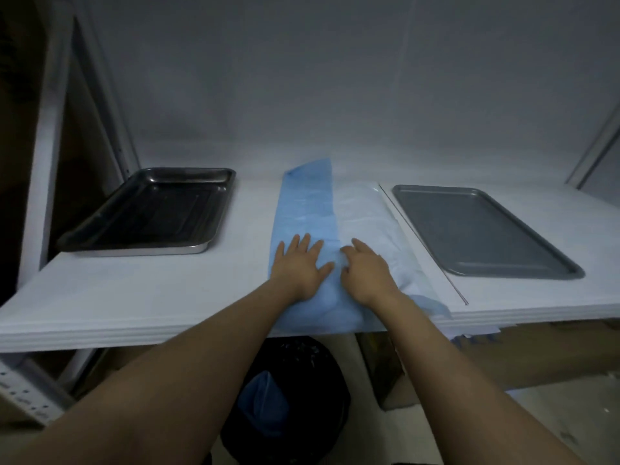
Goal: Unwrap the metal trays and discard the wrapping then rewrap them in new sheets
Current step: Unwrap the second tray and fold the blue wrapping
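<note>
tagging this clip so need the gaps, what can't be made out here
Head view: anything under the blue sheet; the sheet covers it.
Head view: whether the right hand pinches the sheet; its fingertips are blurred.
Head view: most of what is in the bin; too dark to tell.

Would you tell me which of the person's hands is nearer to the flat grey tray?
Right. The right hand sits on the pale wrapping sheet beside the flat grey tray, apart from it; the left hand lies flat on the blue sheet, farther left.
</note>
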